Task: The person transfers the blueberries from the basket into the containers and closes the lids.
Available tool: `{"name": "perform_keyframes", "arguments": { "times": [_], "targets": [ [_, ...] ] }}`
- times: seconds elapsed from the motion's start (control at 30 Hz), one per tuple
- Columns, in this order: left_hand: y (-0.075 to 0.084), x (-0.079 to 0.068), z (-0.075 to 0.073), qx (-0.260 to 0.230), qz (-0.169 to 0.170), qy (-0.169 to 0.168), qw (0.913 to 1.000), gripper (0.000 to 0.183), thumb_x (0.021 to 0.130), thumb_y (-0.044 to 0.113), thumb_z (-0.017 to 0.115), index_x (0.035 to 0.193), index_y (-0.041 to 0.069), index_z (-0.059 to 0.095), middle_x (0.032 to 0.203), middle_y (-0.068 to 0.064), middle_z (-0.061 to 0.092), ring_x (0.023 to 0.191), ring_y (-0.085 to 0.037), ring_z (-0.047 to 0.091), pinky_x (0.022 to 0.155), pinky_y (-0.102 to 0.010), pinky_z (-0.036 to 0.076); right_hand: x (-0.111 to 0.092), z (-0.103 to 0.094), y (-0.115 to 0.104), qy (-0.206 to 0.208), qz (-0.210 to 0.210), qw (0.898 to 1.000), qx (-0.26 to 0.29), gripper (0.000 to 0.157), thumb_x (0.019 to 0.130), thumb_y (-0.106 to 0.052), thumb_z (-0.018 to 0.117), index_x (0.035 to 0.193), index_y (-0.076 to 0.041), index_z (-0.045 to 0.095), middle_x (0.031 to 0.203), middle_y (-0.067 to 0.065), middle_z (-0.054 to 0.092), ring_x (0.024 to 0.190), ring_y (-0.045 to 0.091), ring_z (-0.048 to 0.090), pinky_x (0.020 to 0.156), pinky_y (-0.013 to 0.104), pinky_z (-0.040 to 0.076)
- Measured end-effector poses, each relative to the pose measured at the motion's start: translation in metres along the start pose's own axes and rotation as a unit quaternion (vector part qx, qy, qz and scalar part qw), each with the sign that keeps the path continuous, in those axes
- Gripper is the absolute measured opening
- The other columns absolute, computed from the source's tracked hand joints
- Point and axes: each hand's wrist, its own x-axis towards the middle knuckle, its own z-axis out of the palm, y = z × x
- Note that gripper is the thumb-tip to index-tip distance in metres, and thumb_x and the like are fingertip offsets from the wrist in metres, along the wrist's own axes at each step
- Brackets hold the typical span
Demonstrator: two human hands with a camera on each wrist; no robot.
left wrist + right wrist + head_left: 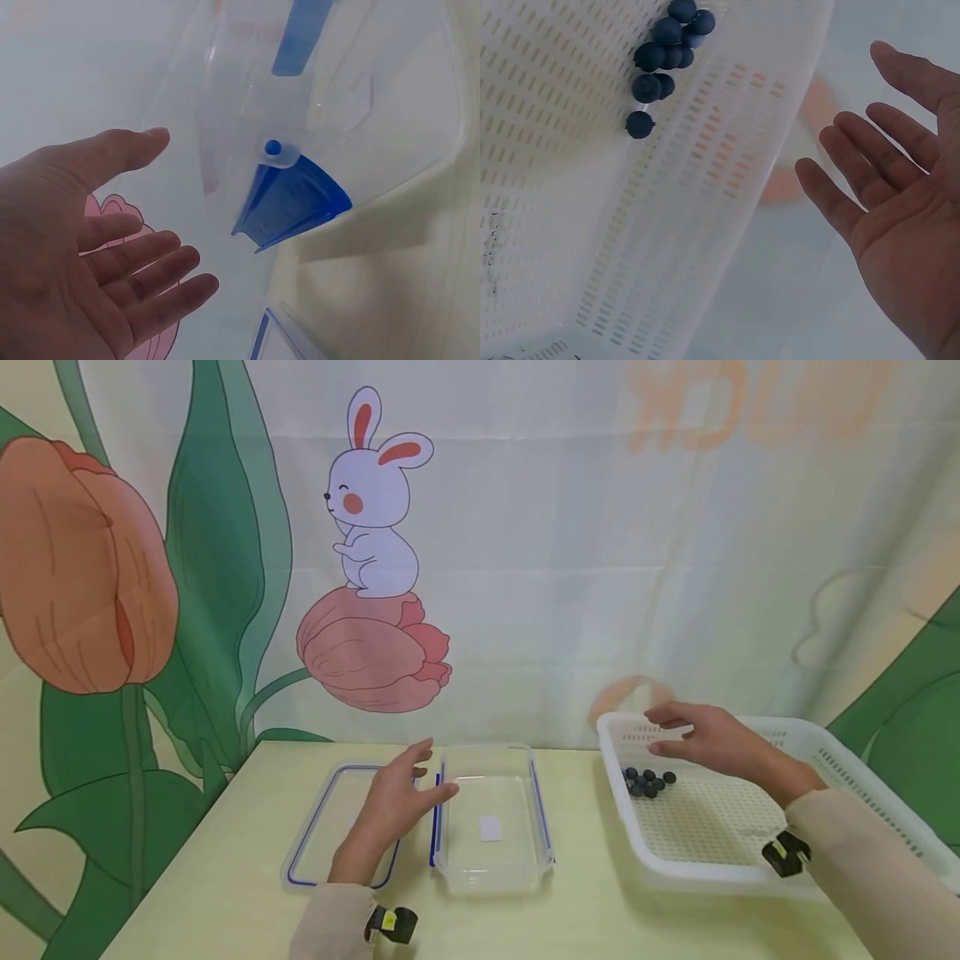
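Note:
A clear plastic food container (491, 827) with blue side clips (300, 202) stands uncovered in the middle of the table. Left of it lies its clear lid (330, 827) with a blue seal, partly hidden by my left hand (390, 802). That hand hovers near the container's left side, fingers spread, holding nothing. Over the left part of a white perforated basket (720, 868) hangs my right hand (712, 739), its fingers loosely bent and nothing in them. Several blueberries (660, 56) lie bunched along the basket's left side, below the right hand.
The pale yellow table (585, 918) ends at the back against a curtain (525, 568) printed with a rabbit and tulips. Raised walls surround the basket on the right. A strip of tabletop separates the container from the basket.

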Motion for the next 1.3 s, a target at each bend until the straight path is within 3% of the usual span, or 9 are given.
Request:
{"name": "perform_keyframes", "arguments": {
  "times": [0.27, 0.47, 0.67, 0.8, 0.93, 1.13, 1.3],
  "targets": [
    [-0.007, 0.000, 0.003, 0.020, -0.018, 0.007, 0.9996, 0.065, 0.081, 0.031, 0.079, 0.137, 0.012, 0.053, 0.121, -0.006, 0.065, 0.099, -0.023, 0.063, 0.077, -0.035, 0.058, 0.005, -0.001, 0.021, -0.007, 0.009, 1.000, 0.002, 0.046, 0.087, -0.036, 0.072, 0.120, -0.005, 0.064, 0.116, 0.011, 0.065, 0.107, 0.032, 0.061, 0.082, 0.045, 0.054],
    [-0.010, -0.002, 0.009, 0.051, -0.017, 0.008, 0.9985, 0.051, 0.082, 0.035, 0.078, 0.126, 0.013, 0.064, 0.105, -0.003, 0.069, 0.095, -0.023, 0.062, 0.076, -0.036, 0.056, 0.008, 0.002, 0.043, -0.012, 0.018, 1.000, 0.015, 0.034, 0.091, -0.028, 0.070, 0.116, -0.006, 0.067, 0.108, 0.009, 0.068, 0.102, 0.027, 0.063, 0.080, 0.041, 0.054],
    [-0.011, -0.002, 0.013, -0.035, -0.041, 0.000, 0.9986, 0.046, 0.083, 0.024, 0.078, 0.124, 0.008, 0.064, 0.096, -0.005, 0.066, 0.070, -0.019, 0.066, 0.060, -0.028, 0.058, 0.011, 0.012, 0.065, -0.030, 0.044, 0.998, 0.032, 0.033, 0.090, -0.027, 0.070, 0.114, -0.004, 0.068, 0.106, 0.008, 0.069, 0.098, 0.026, 0.064, 0.079, 0.040, 0.056],
    [-0.013, -0.001, 0.016, -0.082, -0.052, 0.002, 0.9953, 0.046, 0.083, 0.019, 0.078, 0.124, 0.006, 0.063, 0.095, -0.008, 0.064, 0.068, -0.018, 0.066, 0.058, -0.028, 0.058, 0.012, 0.018, 0.076, -0.035, 0.057, 0.998, 0.022, 0.032, 0.089, -0.028, 0.071, 0.111, -0.005, 0.070, 0.103, 0.004, 0.069, 0.094, 0.021, 0.064, 0.077, 0.039, 0.056],
    [-0.013, 0.000, 0.018, -0.102, -0.069, 0.010, 0.9923, 0.045, 0.082, 0.017, 0.079, 0.123, 0.007, 0.064, 0.094, -0.008, 0.064, 0.068, -0.019, 0.066, 0.057, -0.027, 0.058, 0.013, 0.022, 0.085, -0.041, 0.057, 0.997, 0.019, 0.030, 0.089, -0.025, 0.071, 0.110, -0.004, 0.070, 0.103, 0.005, 0.070, 0.092, 0.021, 0.065, 0.076, 0.039, 0.056],
    [-0.012, 0.000, 0.020, -0.109, -0.085, 0.018, 0.9902, 0.044, 0.082, 0.016, 0.079, 0.122, 0.007, 0.065, 0.093, -0.007, 0.063, 0.067, -0.018, 0.066, 0.061, -0.039, 0.059, 0.015, 0.031, 0.095, -0.062, 0.061, 0.996, 0.021, 0.019, 0.089, -0.011, 0.069, 0.105, -0.001, 0.071, 0.102, 0.011, 0.070, 0.089, 0.021, 0.065, 0.075, 0.041, 0.057],
    [-0.010, -0.001, 0.019, -0.124, -0.100, 0.017, 0.9871, 0.043, 0.082, 0.016, 0.079, 0.122, 0.009, 0.065, 0.093, -0.008, 0.064, 0.068, -0.019, 0.065, 0.057, -0.032, 0.059, 0.018, 0.040, 0.100, -0.084, 0.049, 0.995, 0.004, 0.014, 0.087, -0.003, 0.069, 0.101, -0.001, 0.072, 0.097, 0.009, 0.070, 0.085, 0.018, 0.064, 0.073, 0.038, 0.057]
  ]
}}
